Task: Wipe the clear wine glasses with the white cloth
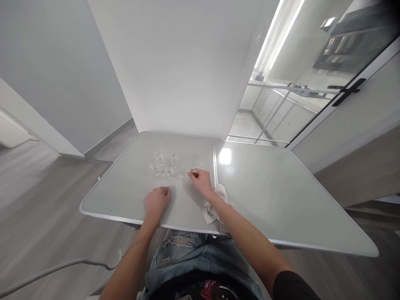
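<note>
Both bare forearms extend forward over the near edge of the table [275, 196]. Left hand [157, 201] rests knuckles-up, fingers curled into a loose fist. Right hand [200, 181] reaches further, fingertips pinched together, wrist slightly raised.

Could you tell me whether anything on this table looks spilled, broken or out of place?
Nothing stands out. The small clear glasses stand upright in a tidy cluster, the right hand touches one more glass beside them, the left hand rests closed on the table, and a crumpled white cloth lies under the right forearm.
</note>
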{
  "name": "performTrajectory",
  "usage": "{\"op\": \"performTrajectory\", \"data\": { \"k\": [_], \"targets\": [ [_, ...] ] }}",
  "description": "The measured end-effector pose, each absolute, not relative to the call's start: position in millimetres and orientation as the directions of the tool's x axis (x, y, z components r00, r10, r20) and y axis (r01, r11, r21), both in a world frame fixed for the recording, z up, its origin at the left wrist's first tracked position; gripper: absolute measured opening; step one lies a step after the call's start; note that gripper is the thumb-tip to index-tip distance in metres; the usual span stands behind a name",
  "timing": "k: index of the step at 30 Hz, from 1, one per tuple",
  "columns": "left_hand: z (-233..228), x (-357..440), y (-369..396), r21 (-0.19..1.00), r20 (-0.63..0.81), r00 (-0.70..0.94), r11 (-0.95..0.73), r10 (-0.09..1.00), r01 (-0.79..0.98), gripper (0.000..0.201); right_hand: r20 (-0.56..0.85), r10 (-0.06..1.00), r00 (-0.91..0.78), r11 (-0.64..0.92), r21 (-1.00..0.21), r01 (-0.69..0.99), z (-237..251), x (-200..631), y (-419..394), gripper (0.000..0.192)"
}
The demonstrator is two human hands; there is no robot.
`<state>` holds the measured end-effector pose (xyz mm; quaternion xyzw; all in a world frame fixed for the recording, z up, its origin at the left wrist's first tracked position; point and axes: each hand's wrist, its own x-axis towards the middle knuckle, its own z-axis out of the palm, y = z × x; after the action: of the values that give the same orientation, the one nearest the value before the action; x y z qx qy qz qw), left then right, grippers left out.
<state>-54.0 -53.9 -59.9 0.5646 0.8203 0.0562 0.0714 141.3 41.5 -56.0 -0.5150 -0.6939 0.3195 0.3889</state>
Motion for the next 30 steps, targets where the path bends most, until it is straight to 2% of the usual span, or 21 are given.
{"op": "performTrajectory", "data": {
  "k": [11, 18, 19, 22, 23, 25, 27, 30],
  "targets": [
    [-64, -56, -52, 0.172, -0.028, -0.346, 0.346, 0.938, 0.923, 0.048, 0.138, 0.969, -0.203, 0.226, -0.822, 0.522, -74, 117, 40, 0.022],
    [-62, -56, -52, 0.142, 0.000, -0.334, 0.330, 0.943, 0.933, 0.049, 0.129, 0.954, -0.270, 0.270, -0.759, 0.592, -69, 114, 38, 0.014],
    [-61, -56, -53, 0.141, 0.001, -0.332, 0.329, 0.943, 0.934, 0.049, 0.118, 0.957, -0.266, 0.262, -0.748, 0.609, -64, 116, 36, 0.019],
    [-61, -58, -53, 0.152, 0.005, -0.313, 0.309, 0.950, 0.939, 0.048, 0.125, 0.974, -0.189, 0.222, -0.690, 0.689, -49, 133, 16, 0.056],
    [-61, -59, -54, 0.161, 0.008, -0.306, 0.300, 0.952, 0.940, 0.047, 0.144, 0.976, -0.161, 0.216, -0.663, 0.717, -45, 144, 7, 0.058],
    [-63, -61, -55, 0.185, 0.032, -0.286, 0.275, 0.958, 0.944, 0.046, 0.207, 0.971, -0.124, 0.227, -0.610, 0.759, -39, 170, -16, 0.044],
    [-65, -62, -56, 0.214, 0.091, -0.240, 0.216, 0.966, 0.953, 0.045, 0.277, 0.961, -0.015, 0.169, -0.542, 0.823, -39, 199, -40, 0.033],
    [-68, -53, -59, 0.292, 0.222, -0.094, 0.026, 0.970, 0.956, 0.045, 0.236, 0.966, 0.108, 0.031, -0.519, 0.854, -51, 236, -66, 0.033]
  ]
}}
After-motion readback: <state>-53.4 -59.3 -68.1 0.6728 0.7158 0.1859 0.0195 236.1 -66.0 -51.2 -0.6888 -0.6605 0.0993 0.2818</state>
